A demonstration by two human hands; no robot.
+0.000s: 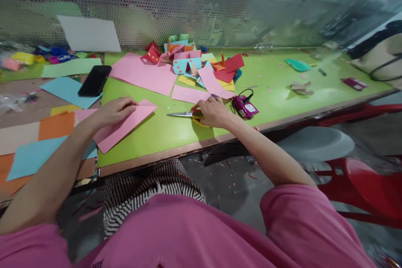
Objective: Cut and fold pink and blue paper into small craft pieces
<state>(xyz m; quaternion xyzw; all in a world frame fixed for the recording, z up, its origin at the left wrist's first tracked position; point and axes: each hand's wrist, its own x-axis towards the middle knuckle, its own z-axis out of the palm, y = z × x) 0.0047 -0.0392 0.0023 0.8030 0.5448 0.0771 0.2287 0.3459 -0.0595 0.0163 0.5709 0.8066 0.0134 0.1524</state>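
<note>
My left hand is closed on a folded piece of pink paper, its fingers bent over the upper part. The paper lies at a slant near the table's front edge. To the right, my right hand is closed around the red and yellow handles of a pair of scissors. The scissor blades lie low over the green tabletop and point left toward the pink paper. Just beyond my right hand are pink paper strips, partly hidden by it. A purple box with a black cord sits beside my right wrist.
A large pink sheet and a heap of coloured paper pieces lie farther back. A black phone rests on blue paper at left. Right of me are a green leaf-shaped piece, crumpled paper and a red stool.
</note>
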